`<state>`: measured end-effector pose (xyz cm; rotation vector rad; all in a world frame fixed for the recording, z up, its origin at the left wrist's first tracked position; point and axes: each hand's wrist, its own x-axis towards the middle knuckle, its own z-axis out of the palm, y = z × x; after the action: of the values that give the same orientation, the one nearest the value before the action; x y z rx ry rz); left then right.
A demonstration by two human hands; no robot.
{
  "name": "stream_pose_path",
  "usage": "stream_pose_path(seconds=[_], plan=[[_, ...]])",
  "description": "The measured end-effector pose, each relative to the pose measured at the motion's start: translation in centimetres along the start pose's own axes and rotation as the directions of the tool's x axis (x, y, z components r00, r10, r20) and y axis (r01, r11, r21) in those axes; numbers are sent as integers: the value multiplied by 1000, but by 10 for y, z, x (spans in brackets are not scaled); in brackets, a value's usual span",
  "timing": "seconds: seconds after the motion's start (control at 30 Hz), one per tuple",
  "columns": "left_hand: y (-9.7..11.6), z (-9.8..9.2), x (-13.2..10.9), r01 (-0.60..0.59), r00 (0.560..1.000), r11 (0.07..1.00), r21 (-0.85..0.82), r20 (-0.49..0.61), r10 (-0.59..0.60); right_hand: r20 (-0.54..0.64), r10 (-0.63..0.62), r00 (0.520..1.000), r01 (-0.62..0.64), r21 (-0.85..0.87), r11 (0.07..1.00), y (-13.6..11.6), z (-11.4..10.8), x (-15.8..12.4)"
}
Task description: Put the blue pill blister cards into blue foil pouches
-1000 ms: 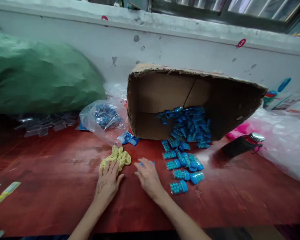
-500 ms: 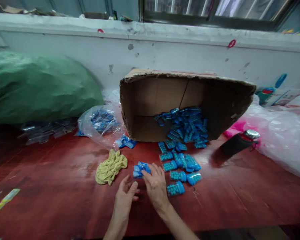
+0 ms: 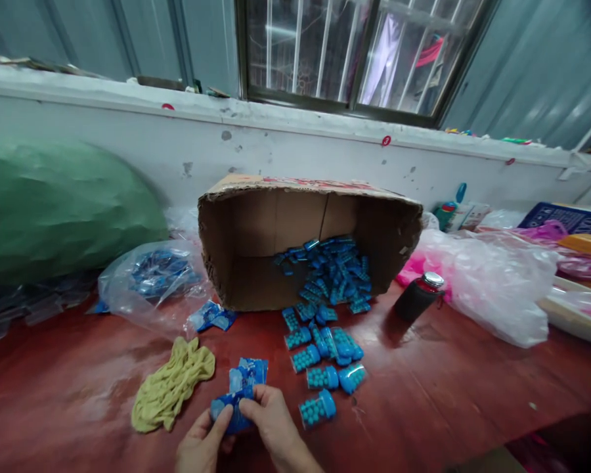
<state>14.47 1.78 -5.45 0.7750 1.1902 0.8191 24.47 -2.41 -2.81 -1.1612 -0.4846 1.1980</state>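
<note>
A blue printed plastic wrapper (image 3: pixel 232 408) is pinched between my two hands near the front of the red table. My left hand (image 3: pixel 204 437) grips its left end, thumb on top. At the right end, my right hand (image 3: pixel 270 417) holds it between thumb and fingers. Just beyond lies another blue wrapper (image 3: pixel 249 372) on the tabletop. To the right are several small clear jars of blue balls with blue lids, the nearest jar (image 3: pixel 315 409) lying on its side. More jars (image 3: pixel 337 269) are heaped in a cardboard box (image 3: pixel 256 289) tipped on its side.
Left of my hands lies a crumpled yellow-green cloth (image 3: pixel 172 386). Behind it, a clear bag (image 3: pixel 128 305) holds blue wrappers. A dark bottle (image 3: pixel 416 299) stands right of the box, by white plastic bags (image 3: pixel 502 289). A big green sack (image 3: pixel 64 210) fills the far left.
My hands have come together and a blue wrapper is now lifted between them; before, my left hand was empty and my right reached over the wrappers. The view has tilted up and turned right.
</note>
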Motion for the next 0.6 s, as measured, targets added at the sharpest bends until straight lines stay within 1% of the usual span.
stream_pose_path(seconds=[0.07,0.17,0.23,0.3,0.37,0.47,0.6], plan=[[3,3,-4,-7,1000,1000,-11,3,7,-38,-51,998,48,-72,996,2,2,-3],[10,8,-13,-66,998,998,-18,-7,66,-73,-116,991,99,-209,973,8,4,-6],[14,12,-18,-96,995,995,-21,8,96,-99,-180,979,145,-289,946,11,4,-6],[17,14,-22,-99,995,995,-32,26,100,-121,-238,964,181,-361,915,12,5,-7],[19,17,-24,-81,996,996,-41,36,83,-122,-265,957,195,-408,892,13,6,-9],[21,18,-24,-40,997,998,-49,61,43,-98,-280,955,216,-416,883,12,7,-13],[24,15,-23,23,993,999,-37,118,-18,-84,-218,972,182,-310,933,9,4,-15]])
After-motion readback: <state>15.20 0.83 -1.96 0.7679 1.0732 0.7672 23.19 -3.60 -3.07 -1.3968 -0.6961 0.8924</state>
